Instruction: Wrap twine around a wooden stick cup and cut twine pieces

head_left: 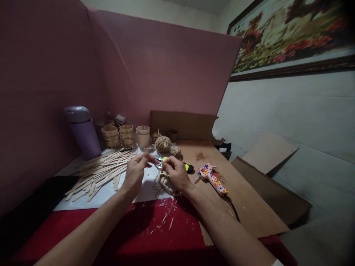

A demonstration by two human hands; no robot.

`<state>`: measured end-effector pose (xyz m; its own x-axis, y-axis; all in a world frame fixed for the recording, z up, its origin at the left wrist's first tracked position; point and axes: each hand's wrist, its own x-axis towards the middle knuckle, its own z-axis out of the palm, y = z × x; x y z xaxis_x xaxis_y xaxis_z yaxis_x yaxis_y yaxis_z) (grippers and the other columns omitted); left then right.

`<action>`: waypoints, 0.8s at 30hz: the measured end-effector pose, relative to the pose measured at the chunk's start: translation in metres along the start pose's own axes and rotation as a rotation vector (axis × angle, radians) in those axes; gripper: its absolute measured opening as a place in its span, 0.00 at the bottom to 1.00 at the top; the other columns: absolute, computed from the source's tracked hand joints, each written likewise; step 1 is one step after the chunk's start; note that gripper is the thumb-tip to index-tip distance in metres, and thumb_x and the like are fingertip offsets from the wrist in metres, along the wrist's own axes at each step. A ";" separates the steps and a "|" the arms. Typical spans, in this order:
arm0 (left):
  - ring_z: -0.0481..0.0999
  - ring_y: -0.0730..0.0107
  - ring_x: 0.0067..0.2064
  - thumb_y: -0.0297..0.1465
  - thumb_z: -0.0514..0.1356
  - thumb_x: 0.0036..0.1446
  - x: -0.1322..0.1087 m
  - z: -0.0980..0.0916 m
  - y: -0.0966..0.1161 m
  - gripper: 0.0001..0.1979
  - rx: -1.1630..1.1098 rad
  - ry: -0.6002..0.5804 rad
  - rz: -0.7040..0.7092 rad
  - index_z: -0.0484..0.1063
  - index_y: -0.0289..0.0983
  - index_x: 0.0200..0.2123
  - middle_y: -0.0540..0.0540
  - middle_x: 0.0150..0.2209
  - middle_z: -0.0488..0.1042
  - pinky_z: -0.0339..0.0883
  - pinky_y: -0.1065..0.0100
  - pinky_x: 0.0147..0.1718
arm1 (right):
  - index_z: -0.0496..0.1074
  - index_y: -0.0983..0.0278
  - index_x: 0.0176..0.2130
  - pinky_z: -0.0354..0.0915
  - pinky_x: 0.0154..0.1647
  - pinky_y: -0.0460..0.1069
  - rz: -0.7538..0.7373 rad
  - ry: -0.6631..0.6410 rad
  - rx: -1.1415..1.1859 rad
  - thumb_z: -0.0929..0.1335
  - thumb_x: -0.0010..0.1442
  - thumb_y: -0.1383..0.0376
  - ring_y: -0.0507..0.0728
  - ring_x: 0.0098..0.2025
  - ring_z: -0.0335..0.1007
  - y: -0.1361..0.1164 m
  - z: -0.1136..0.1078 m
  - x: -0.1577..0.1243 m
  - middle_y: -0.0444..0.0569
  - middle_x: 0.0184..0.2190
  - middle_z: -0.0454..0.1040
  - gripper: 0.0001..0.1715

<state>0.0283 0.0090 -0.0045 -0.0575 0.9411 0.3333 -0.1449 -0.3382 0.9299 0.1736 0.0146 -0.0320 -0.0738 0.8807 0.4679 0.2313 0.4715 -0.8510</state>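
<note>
A mauve panel (166, 62) stands behind everything, with a framed painting (294, 40) on the wall at right. Below it spreads the counter (144, 236), covered in red at the front, with a cardboard sheet (249, 210) on its right half and white paper (148, 184) on its left. A heap of flat wooden sticks (102, 171) lies across the paper, beside an upright purple bottle (84, 136).

The left hand (134, 171) and right hand (179, 173) meet over the paper, just apart. Each has thumb and fingers drawn together at the tips; whether a small piece sits between them, I cannot tell. What looks like a pair of scissors (161, 178) lies beneath the right hand, partly hidden. A yellow-and-black cutter (189, 168) passes behind that hand, its end showing beyond.

A flower-patterned glue gun (213, 179) rests on the cardboard, its black cord trailing toward the front. Three wooden cups (143, 137) stand behind the sticks, near a ball of twine (163, 144). Thin wood scraps (171, 223) dot the red cover.
</note>
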 end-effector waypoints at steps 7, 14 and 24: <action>0.60 0.76 0.19 0.37 0.58 0.55 0.014 -0.012 0.008 0.12 0.049 0.032 0.121 0.73 0.33 0.28 0.54 0.14 0.61 0.54 0.71 0.22 | 0.70 0.62 0.30 0.57 0.33 0.44 -0.234 -0.098 -0.437 0.62 0.55 0.72 0.52 0.31 0.65 0.002 -0.007 0.004 0.44 0.27 0.71 0.09; 0.52 0.77 0.18 0.38 0.57 0.53 0.033 -0.027 -0.001 0.13 0.174 0.139 0.160 0.73 0.34 0.27 0.56 0.14 0.54 0.44 0.72 0.18 | 0.71 0.63 0.30 0.55 0.30 0.43 -0.172 -0.159 -0.712 0.62 0.50 0.76 0.51 0.30 0.64 0.011 -0.026 0.042 0.44 0.28 0.72 0.12; 0.74 0.65 0.33 0.41 0.54 0.55 0.041 -0.050 -0.004 0.18 0.822 0.222 0.278 0.79 0.36 0.36 0.43 0.32 0.78 0.60 0.70 0.32 | 0.73 0.62 0.33 0.56 0.33 0.43 -0.104 -0.154 -0.835 0.62 0.54 0.73 0.51 0.33 0.67 0.005 -0.031 0.077 0.45 0.31 0.75 0.12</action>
<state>-0.0226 0.0486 -0.0025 -0.1872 0.7739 0.6050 0.6516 -0.3631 0.6661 0.1990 0.0839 0.0070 -0.2515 0.8596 0.4448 0.8504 0.4157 -0.3224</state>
